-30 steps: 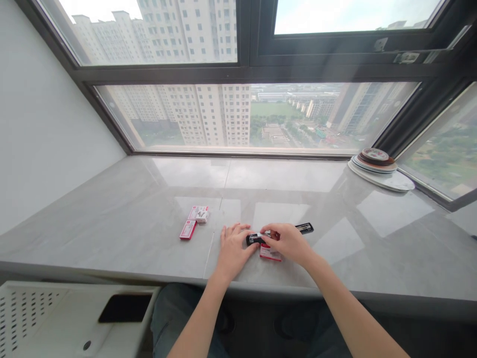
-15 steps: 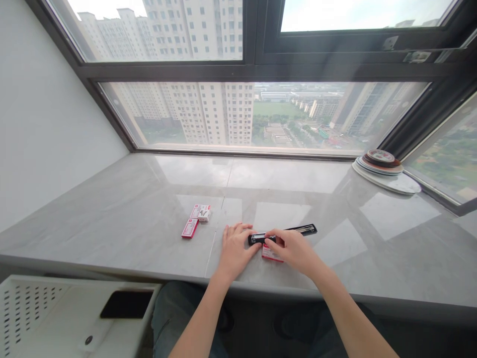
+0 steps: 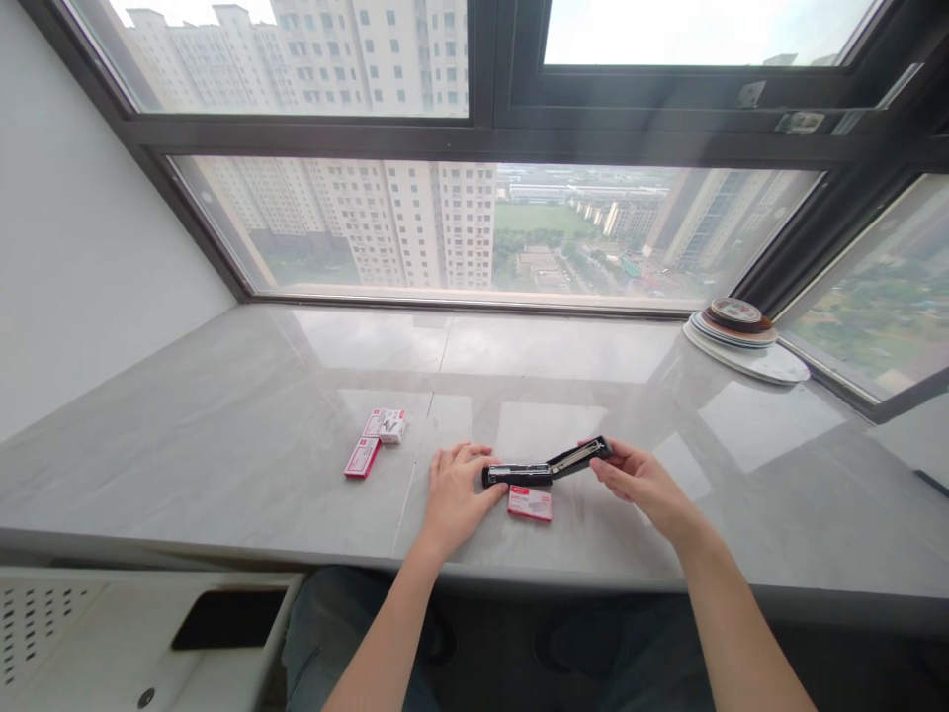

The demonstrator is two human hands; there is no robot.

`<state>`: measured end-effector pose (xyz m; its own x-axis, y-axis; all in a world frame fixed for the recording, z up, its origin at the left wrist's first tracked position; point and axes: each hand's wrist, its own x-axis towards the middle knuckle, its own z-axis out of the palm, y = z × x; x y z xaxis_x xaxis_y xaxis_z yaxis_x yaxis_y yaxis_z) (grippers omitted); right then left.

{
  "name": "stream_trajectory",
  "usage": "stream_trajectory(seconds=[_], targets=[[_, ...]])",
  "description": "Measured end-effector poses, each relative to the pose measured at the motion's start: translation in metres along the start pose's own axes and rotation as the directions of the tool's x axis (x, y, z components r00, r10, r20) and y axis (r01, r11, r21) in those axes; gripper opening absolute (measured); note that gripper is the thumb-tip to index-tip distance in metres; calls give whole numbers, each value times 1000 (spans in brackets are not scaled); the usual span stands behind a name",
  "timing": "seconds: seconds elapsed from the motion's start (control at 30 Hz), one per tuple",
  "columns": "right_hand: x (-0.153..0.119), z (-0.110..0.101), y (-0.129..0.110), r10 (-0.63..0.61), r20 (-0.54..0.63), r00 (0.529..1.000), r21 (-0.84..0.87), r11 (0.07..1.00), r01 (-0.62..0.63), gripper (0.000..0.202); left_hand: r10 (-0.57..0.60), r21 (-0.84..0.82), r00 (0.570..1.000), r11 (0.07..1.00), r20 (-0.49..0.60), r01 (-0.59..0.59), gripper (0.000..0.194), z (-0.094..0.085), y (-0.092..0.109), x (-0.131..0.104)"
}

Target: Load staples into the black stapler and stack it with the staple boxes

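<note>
A black stapler [image 3: 528, 474] lies opened out on the grey marble counter, its metal staple track showing. My left hand [image 3: 461, 494] grips the stapler's left end between thumb and fingers. The raised right arm of the stapler is pinched at its tip by my right hand [image 3: 639, 482]. Just below the stapler, a red and white box [image 3: 529, 503] lies flat. To the left of my left hand sit a red box [image 3: 362, 458], a small white box [image 3: 392, 426] and another red and white box [image 3: 373, 422], close together.
A stack of round plates or coasters [image 3: 741, 336] stands at the back right by the window. Below the counter at the lower left, a dark phone-like slab [image 3: 228, 620] rests on a white surface [image 3: 89, 648]. The counter's front edge runs before my legs.
My right hand has moved right, from the stapler's middle to the tip of its right arm, which is now lifted off the counter. The view has shifted slightly.
</note>
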<state>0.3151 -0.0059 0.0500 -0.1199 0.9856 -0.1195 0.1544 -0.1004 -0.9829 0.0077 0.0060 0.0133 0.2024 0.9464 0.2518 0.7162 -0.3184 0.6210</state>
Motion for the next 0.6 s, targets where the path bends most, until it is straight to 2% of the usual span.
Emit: stream_trajectory(seconds=[0.1,0.2,0.37,0.5,0.6], targets=[[25,27,-19,-133,87,987,-128,981,143,46,5,9,1000,1000,2,-5,24,0,0,-2],[37,49,-33,-233,169,958,-295,915,274,35,6,10,1000,1000,8,-6,25,0,0,-2],[41,77,-38,-259,255,931,-497,791,357,21,20,32,1000,999,12,-20,26,2,-2,-1],[44,95,-30,-293,227,929,-647,667,369,17,45,44,999,998,-23,-44,28,3,-5,-4],[50,88,-18,-325,90,941,-701,650,292,24,48,52,993,998,-112,-42,36,1,0,-8]])
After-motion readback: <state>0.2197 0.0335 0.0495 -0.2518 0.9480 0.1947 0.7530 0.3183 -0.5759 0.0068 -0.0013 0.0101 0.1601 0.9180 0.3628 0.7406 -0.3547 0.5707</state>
